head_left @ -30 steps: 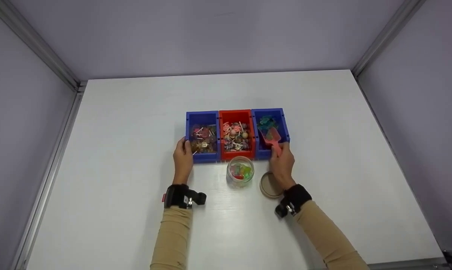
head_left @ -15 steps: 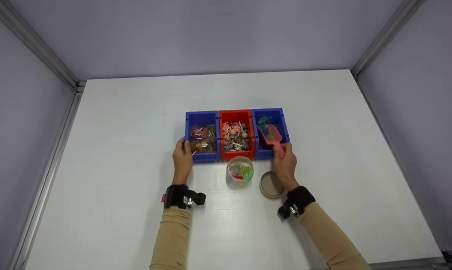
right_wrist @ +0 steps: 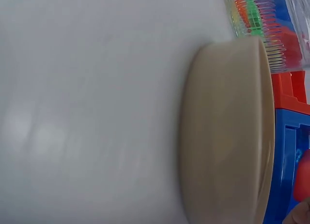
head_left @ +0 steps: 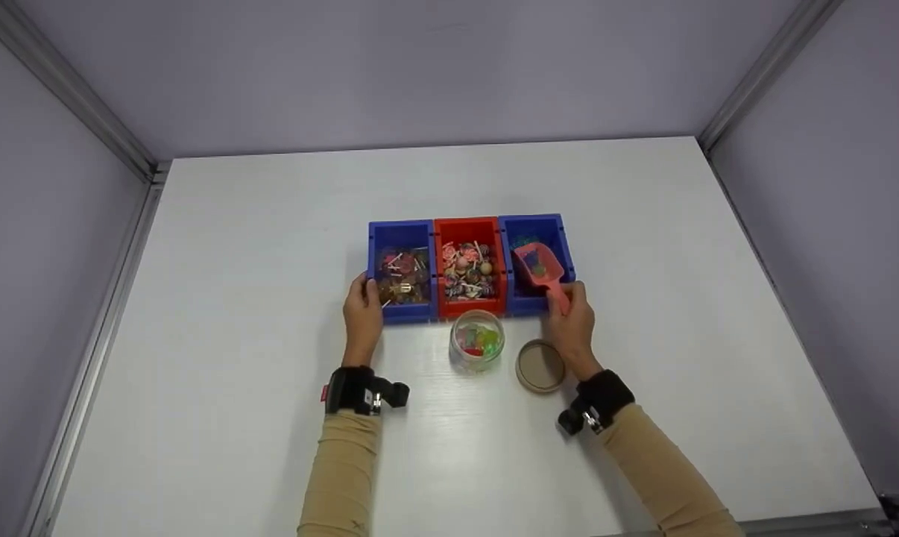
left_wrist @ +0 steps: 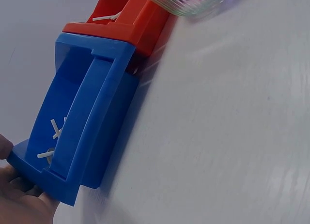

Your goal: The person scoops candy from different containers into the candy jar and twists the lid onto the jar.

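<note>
Grey-walled booth (head_left: 449,74), white desk (head_left: 449,455): pink scoop (head_left: 543,267) over or in the right blue bin (head_left: 525,305), well inside the desk's right edge, apparently loaded with candy, so best kept level. Right hand (head_left: 572,326) pinches its handle; left hand (head_left: 362,315) grips the left blue bin's (head_left: 408,313) outer wall, probably steadying it. Jar (head_left: 469,365) and lid (head_left: 541,367) nearer the front edge.

The white table (head_left: 270,224) bears three bins (head_left: 468,233) (blue, red, blue), a clear jar (head_left: 477,362) and a beige lid (head_left: 540,366).

Pale walls (head_left: 449,74) with grey rails (head_left: 69,83) stand behind and beside a white table (head_left: 233,298).
</note>
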A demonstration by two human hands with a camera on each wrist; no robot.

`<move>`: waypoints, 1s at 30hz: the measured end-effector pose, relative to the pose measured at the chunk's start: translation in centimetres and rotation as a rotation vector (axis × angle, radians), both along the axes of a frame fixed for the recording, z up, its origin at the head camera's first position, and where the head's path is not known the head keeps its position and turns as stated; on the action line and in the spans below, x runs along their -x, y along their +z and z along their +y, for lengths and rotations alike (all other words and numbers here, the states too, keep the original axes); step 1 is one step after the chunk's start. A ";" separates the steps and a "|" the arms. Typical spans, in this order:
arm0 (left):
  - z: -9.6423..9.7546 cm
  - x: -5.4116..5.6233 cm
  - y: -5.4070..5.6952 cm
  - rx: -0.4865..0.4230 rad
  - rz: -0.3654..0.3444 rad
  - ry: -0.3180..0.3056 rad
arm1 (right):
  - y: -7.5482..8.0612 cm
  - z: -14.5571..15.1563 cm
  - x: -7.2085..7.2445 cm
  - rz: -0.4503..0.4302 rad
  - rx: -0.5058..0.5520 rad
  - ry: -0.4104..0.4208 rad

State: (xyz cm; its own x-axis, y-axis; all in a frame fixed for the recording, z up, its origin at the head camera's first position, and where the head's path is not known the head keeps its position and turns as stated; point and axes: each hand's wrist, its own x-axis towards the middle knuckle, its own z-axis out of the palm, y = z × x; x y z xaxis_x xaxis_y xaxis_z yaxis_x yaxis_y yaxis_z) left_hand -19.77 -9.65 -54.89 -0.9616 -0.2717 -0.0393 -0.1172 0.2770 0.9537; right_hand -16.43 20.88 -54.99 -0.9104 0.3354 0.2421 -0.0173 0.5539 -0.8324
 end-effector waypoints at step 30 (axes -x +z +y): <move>0.1 -0.2 0.1 -0.021 -0.003 0.008 | 5.6 1.8 -2.4 0.019 0.041 0.222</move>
